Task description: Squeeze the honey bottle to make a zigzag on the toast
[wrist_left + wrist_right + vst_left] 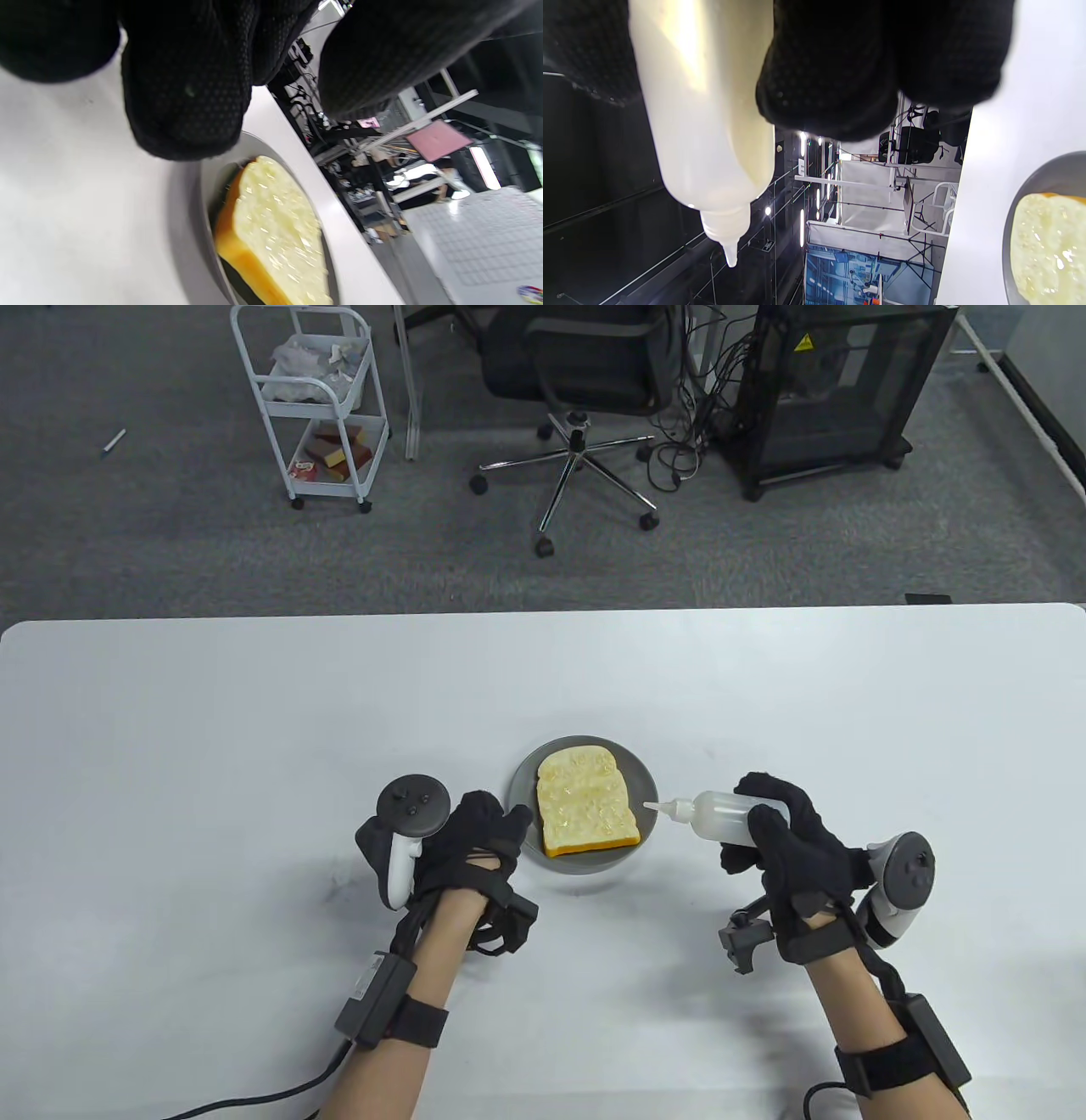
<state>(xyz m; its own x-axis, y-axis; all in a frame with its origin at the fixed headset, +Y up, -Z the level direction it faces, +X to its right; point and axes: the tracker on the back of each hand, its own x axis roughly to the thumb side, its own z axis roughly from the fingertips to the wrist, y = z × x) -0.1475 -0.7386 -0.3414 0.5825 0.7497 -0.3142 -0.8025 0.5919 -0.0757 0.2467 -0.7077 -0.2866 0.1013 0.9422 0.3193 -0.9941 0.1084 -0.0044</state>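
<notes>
Golden toast (585, 802) lies on a grey plate (524, 780) on the white tabletop (254, 729). The right hand (797, 848) grips the honey bottle (717, 814), its nozzle at the plate's right rim. The left hand (475, 836) touches the plate's left rim, fingers (186, 97) close together.

Translucent, smooth plastic honey bottle (721, 817), toast (585, 802) with a glossy, wet-looking crumb, matt grey plate (524, 780), smooth white desk (254, 729), knitted black cloth gloves (475, 836)

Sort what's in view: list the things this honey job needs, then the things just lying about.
Job: squeeze bottle gripped by right hand; toast; grey plate, left hand at its rim.

Lying about: white cart, office chair, black cabinet, all beyond the table.
</notes>
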